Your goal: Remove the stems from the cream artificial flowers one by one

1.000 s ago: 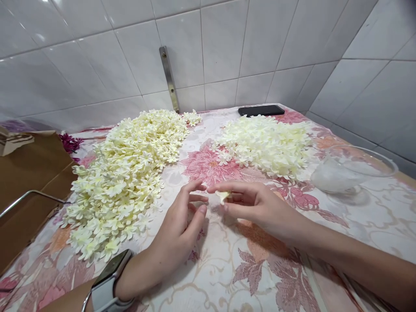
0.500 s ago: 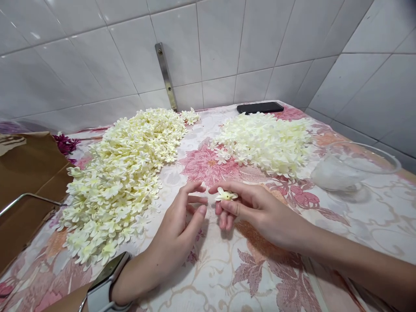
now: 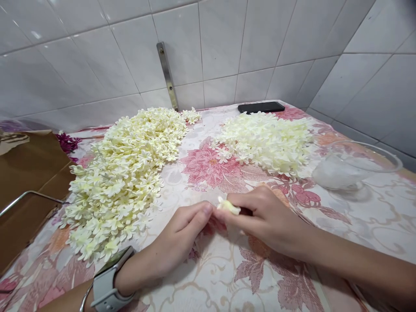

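My right hand point(image 3: 260, 216) is closed on a small pale-yellow flower point(image 3: 229, 206), which shows between thumb and forefinger with its petals bunched. Beside it, the thumb and fingertips of my left hand point(image 3: 183, 229) are pinched together and touch the right fingers. Whatever the left fingertips hold is hidden or too small to make out. A large heap of pale-yellow flowers point(image 3: 130, 160) lies to the left of my hands. Beyond my right hand sits a smaller heap of whiter flowers point(image 3: 269, 141).
A clear bowl point(image 3: 344, 171) with whitish contents stands at the right. At the back lies a black phone point(image 3: 261, 107). On the left are a brown cardboard box point(image 3: 32, 173), a bent metal rod point(image 3: 35, 193) and purple flowers point(image 3: 67, 143). A patterned tablecloth point(image 3: 201, 294) covers the table.
My hands have come together, and the left fingers have closed from an open curl into a pinch. The flower in my right hand has turned and its petals are squeezed together.
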Demonstrator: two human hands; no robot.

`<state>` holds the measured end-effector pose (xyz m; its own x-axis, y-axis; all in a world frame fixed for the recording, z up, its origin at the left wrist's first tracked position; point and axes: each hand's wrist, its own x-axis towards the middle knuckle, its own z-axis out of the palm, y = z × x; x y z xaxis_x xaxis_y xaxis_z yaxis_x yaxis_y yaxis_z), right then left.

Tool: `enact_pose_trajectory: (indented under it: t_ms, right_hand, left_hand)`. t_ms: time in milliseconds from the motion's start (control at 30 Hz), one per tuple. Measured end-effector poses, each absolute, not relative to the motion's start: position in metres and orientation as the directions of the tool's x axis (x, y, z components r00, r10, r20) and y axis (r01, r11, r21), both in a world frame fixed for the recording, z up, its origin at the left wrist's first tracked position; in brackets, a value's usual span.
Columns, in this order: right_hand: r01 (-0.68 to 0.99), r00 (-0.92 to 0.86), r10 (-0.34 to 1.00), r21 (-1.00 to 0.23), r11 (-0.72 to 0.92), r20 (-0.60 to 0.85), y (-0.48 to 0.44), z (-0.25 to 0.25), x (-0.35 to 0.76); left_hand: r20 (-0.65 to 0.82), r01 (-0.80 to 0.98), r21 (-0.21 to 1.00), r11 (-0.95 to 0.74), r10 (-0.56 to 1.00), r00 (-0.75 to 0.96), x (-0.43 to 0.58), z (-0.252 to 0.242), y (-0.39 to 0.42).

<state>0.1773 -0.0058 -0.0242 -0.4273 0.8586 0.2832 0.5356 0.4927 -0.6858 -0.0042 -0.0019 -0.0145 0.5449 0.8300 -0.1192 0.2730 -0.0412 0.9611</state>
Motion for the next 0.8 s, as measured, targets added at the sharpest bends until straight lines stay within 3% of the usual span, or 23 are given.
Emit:
enact_pose_trajectory:
  t_ms: [100,167,333,533,700,800]
  right_hand:
    - [0.594,-0.533,0.723,-0.413,0.69,0.44,-0.0098,-0.0309,0.1751]
    - [0.636,-0.577,0.667,-0.252,0.729,0.472,-0.0109,-0.0321,0.175]
    - [0.662,-0.631,0.59,-0.047,0.748,0.503,-0.0061,-0.0277,0.1793]
    - [0.609,-0.673,0.541,-0.036,0.792,0.504,-0.0082,-0.0275,0.1779]
    - [0.594,-0.695,0.507,0.011,0.804,0.51,-0.0099,-0.0283,0.1769]
    - [0.61,-0.642,0.503,-0.011,0.792,0.579,-0.0088,-0.0281,0.1771]
  left_hand:
    - [-0.199,0.281,0.959,0.037,0.792,0.577,-0.0032,-0.0147,-0.002]
    - [-0.24,0.278,0.956,0.095,0.797,0.554,-0.0033,-0.0162,-0.002]
    - [-0.22,0.228,0.966,0.125,0.858,0.463,-0.0047,-0.0164,-0.0002]
    - [-0.108,0.254,0.966,-0.048,0.818,0.566,-0.0022,-0.0125,-0.0026]
    - [0.031,0.395,0.859,-0.326,0.803,0.595,-0.0052,-0.0178,-0.0051]
    - [0.064,0.418,0.844,-0.338,0.835,0.546,-0.008,-0.0176,-0.0057]
